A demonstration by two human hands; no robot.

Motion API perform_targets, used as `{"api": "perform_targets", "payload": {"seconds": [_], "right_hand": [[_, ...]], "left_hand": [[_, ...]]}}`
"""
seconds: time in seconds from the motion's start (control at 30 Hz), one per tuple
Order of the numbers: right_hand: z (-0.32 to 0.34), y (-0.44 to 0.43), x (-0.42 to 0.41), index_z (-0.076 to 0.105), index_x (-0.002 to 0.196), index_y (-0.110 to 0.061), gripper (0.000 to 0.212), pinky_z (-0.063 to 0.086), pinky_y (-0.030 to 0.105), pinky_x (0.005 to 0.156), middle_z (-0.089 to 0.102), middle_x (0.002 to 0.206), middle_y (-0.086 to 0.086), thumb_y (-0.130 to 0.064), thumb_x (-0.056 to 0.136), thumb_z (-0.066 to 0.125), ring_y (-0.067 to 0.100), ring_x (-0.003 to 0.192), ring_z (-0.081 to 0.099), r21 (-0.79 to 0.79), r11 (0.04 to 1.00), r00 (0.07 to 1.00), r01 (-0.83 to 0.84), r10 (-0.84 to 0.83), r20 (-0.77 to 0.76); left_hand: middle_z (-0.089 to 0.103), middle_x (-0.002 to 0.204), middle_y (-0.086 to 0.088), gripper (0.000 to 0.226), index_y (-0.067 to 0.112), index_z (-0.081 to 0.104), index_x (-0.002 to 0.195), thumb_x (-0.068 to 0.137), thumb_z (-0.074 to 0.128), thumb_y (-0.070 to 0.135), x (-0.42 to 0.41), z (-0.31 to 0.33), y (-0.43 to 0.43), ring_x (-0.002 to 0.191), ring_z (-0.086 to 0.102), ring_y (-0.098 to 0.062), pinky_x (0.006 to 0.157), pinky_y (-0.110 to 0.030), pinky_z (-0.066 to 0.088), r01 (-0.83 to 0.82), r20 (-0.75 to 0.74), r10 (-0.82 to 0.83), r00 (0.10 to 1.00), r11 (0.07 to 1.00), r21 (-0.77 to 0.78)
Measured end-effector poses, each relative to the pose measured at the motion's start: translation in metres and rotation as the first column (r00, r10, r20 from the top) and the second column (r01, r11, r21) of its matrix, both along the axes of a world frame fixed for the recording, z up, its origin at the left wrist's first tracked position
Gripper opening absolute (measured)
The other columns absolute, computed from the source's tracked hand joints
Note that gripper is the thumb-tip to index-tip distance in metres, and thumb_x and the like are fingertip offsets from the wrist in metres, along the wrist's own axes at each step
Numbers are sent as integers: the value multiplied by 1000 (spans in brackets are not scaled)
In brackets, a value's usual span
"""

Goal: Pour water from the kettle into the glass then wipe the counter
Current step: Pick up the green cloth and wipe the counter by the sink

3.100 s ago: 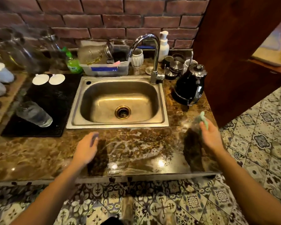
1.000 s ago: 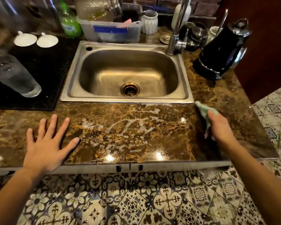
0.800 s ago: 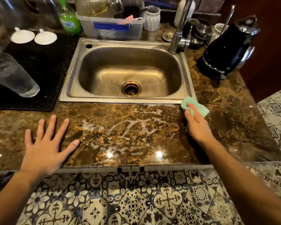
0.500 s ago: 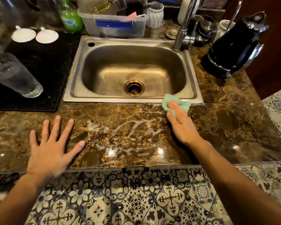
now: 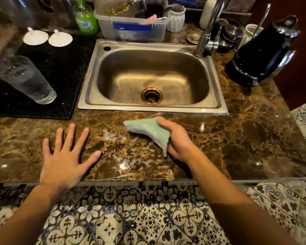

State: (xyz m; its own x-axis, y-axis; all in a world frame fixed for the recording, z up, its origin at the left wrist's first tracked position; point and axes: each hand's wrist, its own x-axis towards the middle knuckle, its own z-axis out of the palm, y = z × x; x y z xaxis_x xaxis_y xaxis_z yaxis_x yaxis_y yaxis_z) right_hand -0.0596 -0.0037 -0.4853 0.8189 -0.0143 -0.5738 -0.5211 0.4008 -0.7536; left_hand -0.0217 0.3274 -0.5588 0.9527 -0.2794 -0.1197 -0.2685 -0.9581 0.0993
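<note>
Right hand (image 5: 177,140) grips cloth (image 5: 148,129); left hand (image 5: 64,156) flat on counter (image 5: 245,135).

Left hand (image 5: 64,160) lies flat, splayed; right hand (image 5: 177,138) is curled closed.

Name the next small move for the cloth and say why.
Probably sweep the cloth left and toward the front edge. The right hand grips it just in front of the sink, while foamy wet streaks lie on the counter between it and the left hand, which rests flat.
</note>
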Motion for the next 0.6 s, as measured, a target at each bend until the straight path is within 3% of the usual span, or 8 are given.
{"api": "perform_targets", "payload": {"seconds": [0.07,0.13,0.23,0.3,0.4,0.43,0.53,0.6], "right_hand": [[7,-17,-11,60,128,7,38,60,27,72,72,103,17,-20,103,50,24,81,69,115,987,992,114,-119,38],[19,-41,-22,60,129,8,42,62,29,59,76,102,19,-23,102,51,26,78,75,199,961,973,194,-214,81],[32,-82,-29,62,126,4,39,63,30,58,79,104,20,-25,104,46,26,79,79,215,932,940,292,-321,116],[30,-104,-29,66,118,1,34,65,34,76,79,106,17,-23,104,46,25,89,78,113,925,914,363,-377,149],[16,-120,-29,71,116,-6,32,59,36,89,81,100,9,-28,102,52,22,94,74,-208,907,926,366,-333,180],[9,-119,-28,72,115,-11,32,58,38,86,80,98,9,-33,100,54,22,92,72,-335,885,943,325,-274,189],[-7,-103,-23,74,102,-17,42,52,38,49,73,87,23,-51,91,53,23,60,66,-583,796,982,163,-74,175],[-14,-93,-15,77,99,-23,39,56,29,64,78,97,6,-51,92,50,15,74,73,-629,766,985,135,-32,172]], "left_hand": [[-3,173,0,82,48,-1,160,90,17,85,-1,0,-1,158,-4,-29,122,-63,3,7,11,-7,1000,1000,11],[-2,173,-1,83,47,-1,160,90,16,85,-1,0,-1,158,-5,-29,122,-64,3,8,12,-8,1000,1000,13],[-4,173,0,83,47,-2,160,89,15,86,-1,0,-1,158,-7,-28,123,-63,1,6,6,-6,1000,1000,8],[-5,173,0,83,48,-4,160,89,14,86,-1,0,-1,158,-8,-28,123,-63,1,4,7,-4,1000,1000,10],[-9,173,1,83,49,-8,159,88,11,87,0,1,-2,158,-11,-28,123,-63,-1,3,3,-3,1000,1000,17],[-10,172,1,83,49,-8,159,88,10,87,-1,1,-2,158,-12,-28,123,-62,-1,2,0,-2,1000,1000,19],[-8,173,0,83,47,-6,160,88,10,87,-1,3,-2,158,-10,-28,123,-63,0,2,1,-2,1000,1000,18],[-7,173,0,83,47,-6,160,89,11,87,-1,3,-2,158,-9,-29,124,-63,1,3,2,-3,1000,1000,21]]}}
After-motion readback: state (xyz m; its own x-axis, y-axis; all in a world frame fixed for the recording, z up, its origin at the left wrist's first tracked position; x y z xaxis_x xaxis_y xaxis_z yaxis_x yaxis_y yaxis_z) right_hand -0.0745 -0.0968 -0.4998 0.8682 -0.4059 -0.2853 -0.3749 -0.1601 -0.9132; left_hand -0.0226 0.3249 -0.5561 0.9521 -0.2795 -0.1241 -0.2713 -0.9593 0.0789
